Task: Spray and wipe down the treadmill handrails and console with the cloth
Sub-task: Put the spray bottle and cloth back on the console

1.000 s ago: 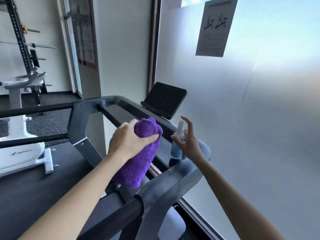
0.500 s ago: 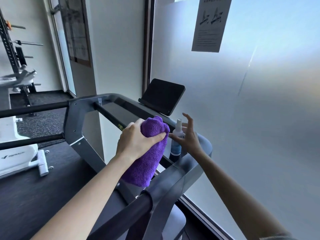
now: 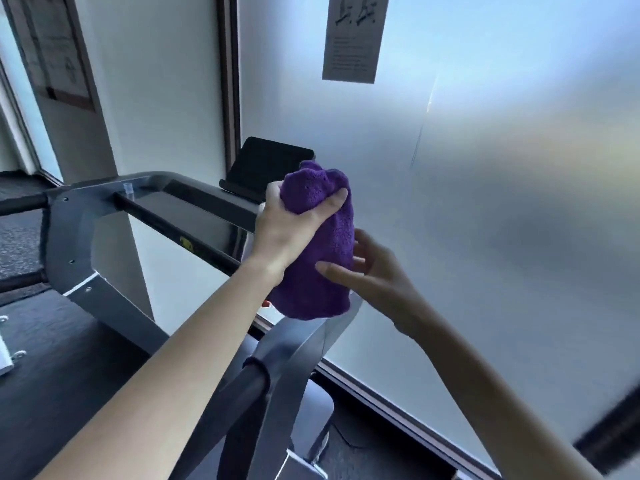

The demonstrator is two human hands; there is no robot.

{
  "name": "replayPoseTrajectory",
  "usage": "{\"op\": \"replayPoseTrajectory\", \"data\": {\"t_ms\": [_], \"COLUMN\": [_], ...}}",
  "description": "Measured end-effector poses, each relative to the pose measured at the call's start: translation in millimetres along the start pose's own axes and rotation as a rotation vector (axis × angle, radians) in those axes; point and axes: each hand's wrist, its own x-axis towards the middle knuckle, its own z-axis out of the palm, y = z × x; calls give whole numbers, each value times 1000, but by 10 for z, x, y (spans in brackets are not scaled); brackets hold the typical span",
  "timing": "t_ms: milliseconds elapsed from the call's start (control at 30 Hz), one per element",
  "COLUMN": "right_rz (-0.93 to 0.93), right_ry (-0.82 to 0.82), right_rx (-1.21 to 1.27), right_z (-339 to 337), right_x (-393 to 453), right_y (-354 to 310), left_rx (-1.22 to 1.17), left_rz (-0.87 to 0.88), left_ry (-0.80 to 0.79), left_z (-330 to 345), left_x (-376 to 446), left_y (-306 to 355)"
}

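While the left hand (image 3: pixel 287 230) grips the bunched purple cloth (image 3: pixel 315 251), the open right hand (image 3: pixel 367 271) reaches behind it, probably for a hidden spray bottle.

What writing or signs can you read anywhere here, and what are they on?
Nothing here can be quoted.
Window sheet: two figures drawn over lines of print, too small and blurred to read.
Framed notice on the left wall: a diagram and print, too blurred.
Yellow sticker on the treadmill bar: blurred, no words legible.
Cloth, tablet: no text visible.
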Motion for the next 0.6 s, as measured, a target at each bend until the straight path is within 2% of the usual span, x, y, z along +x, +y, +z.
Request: {"op": "replayPoseTrajectory", "data": {"t_ms": [100,367,600], "right_rz": [21,129,251], "right_ry": [85,329,419], "right_rx": [55,17,-32], "right_z": [-290,-1003,-1474], "right_x": [-292,-1367,-2615], "right_y": [-45,60,320], "left_rx": [-25,29,60], "left_rz": [34,-22,-125], "left_ry": [-121,-479,-755], "left_z": [277,1077,1554], "left_x": [-196,-843,-1812], "left_y": [76,78,-250]}}
